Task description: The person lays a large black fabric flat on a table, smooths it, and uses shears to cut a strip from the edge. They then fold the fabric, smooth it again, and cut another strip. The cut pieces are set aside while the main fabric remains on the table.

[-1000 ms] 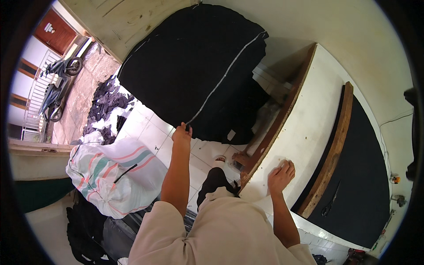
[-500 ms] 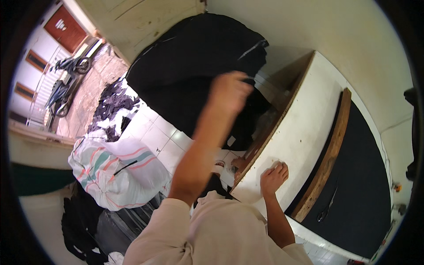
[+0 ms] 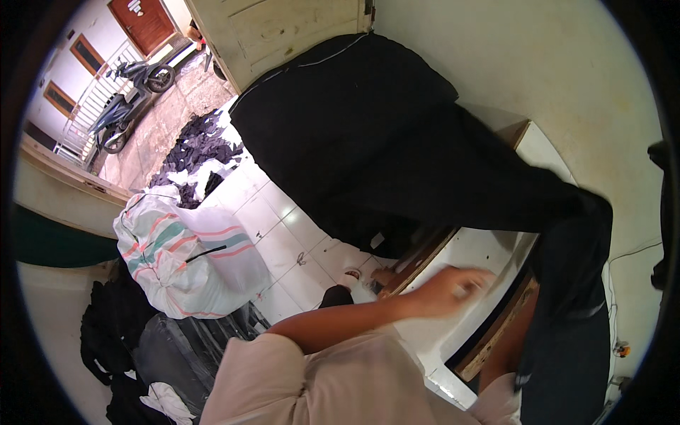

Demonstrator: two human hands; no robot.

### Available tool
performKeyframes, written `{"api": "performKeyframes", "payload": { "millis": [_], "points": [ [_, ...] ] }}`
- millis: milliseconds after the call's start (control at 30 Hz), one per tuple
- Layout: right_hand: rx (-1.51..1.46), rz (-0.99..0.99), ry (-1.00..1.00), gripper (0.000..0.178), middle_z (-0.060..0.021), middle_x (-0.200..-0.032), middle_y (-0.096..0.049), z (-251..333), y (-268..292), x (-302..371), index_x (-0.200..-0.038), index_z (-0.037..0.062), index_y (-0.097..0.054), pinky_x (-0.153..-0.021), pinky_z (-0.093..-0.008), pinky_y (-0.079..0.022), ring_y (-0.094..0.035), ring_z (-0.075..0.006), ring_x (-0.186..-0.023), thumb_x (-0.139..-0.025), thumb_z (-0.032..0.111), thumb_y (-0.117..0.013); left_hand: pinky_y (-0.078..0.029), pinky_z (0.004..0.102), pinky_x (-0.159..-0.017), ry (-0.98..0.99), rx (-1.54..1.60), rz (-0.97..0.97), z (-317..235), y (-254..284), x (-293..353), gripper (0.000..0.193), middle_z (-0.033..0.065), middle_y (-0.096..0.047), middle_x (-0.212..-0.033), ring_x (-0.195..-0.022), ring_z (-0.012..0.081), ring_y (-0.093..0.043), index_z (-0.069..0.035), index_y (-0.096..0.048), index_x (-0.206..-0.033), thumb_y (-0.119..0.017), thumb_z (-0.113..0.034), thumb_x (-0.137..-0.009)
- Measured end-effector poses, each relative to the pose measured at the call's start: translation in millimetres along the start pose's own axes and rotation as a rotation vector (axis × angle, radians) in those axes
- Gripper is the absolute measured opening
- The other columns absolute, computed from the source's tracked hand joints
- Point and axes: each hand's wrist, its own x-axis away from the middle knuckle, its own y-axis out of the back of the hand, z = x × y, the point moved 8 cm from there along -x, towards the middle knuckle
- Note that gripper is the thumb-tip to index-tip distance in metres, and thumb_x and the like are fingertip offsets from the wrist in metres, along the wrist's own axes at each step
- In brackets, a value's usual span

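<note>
A large black cloth (image 3: pixel 397 134) spreads from the pile on the white tiled floor (image 3: pixel 276 234) up and across the far end of the white table (image 3: pixel 482 255), draping over its right edge and hanging down over the dark panel beside it. The left hand (image 3: pixel 453 283) lies blurred over the near part of the tabletop, just below the cloth's lower edge; its fingers look loosely curled, but whether they pinch any cloth cannot be told. The right hand is hidden: only the right forearm (image 3: pixel 506 347) shows, rising along the table's wooden right edge (image 3: pixel 496 333) and vanishing under the hanging black cloth, so its grip cannot be told either. On the floor to the left sits a full white sack with pink and green stripes (image 3: pixel 184 255), with a heap of dark scraps (image 3: pixel 198 142) beyond it near the open doorway, and black bags (image 3: pixel 170 347) just beside the sack's near side.
</note>
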Motion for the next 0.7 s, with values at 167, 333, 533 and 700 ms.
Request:
{"api": "performKeyframes", "payload": {
  "millis": [167,333,533,700],
  "points": [
    [0.344,0.559,0.012,0.049,-0.0246,-0.149,-0.061,57.0,-17.9,-45.3,-0.148,0.0042,-0.060,-0.125,-0.0648,-0.030,-0.056,-0.0432,-0.139,-0.103,0.023,-0.061,-0.060,0.0321,-0.092,0.450,-0.221,-0.622,120.3,193.5,103.4,0.033,0.0164,-0.080,-0.118,-0.107,0.0226,-0.077,-0.003,-0.075,-0.128,-0.065,0.009,-0.099],
    [1.043,1.123,-0.052,0.050,-0.0232,-0.149,-0.063,-47.3,-168.0,-38.7,-0.152,0.0072,-0.060,-0.127,-0.0661,-0.028,-0.058,-0.0423,-0.139,-0.106,0.028,-0.061,-0.061,0.0349,-0.081,0.483,-0.550,-0.983,154.2,346.2,169.5,0.026,0.0115,-0.081,-0.096,-0.082,0.0234,-0.077,-0.001,-0.076,-0.119,-0.061,0.002,-0.098],
    [0.890,0.574,0.327,0.051,-0.0198,-0.142,-0.068,-111.8,-270.8,51.4,-0.143,0.0051,-0.065,-0.125,-0.0683,-0.030,-0.060,-0.0403,-0.138,-0.097,0.026,-0.072,-0.057,0.0439,-0.097,0.372,-1.296,-1.112,140.5,495.2,173.8,0.036,0.0175,-0.070,-0.129,-0.114,0.0355,-0.069,-0.001,-0.069,-0.136,-0.067,-0.010,-0.101],
    [0.716,0.561,0.294,0.042,-0.0252,-0.139,-0.067,-102.8,-247.8,103.6,-0.134,-0.0016,-0.068,-0.128,-0.0657,-0.029,-0.060,-0.0413,-0.137,-0.097,0.017,-0.073,-0.058,0.0451,-0.097,0.496,-1.718,-0.558,155.0,528.9,136.1,0.035,0.0162,-0.066,-0.134,-0.118,0.0346,-0.068,0.000,-0.066,-0.139,-0.061,-0.016,-0.109]
  ]
}}
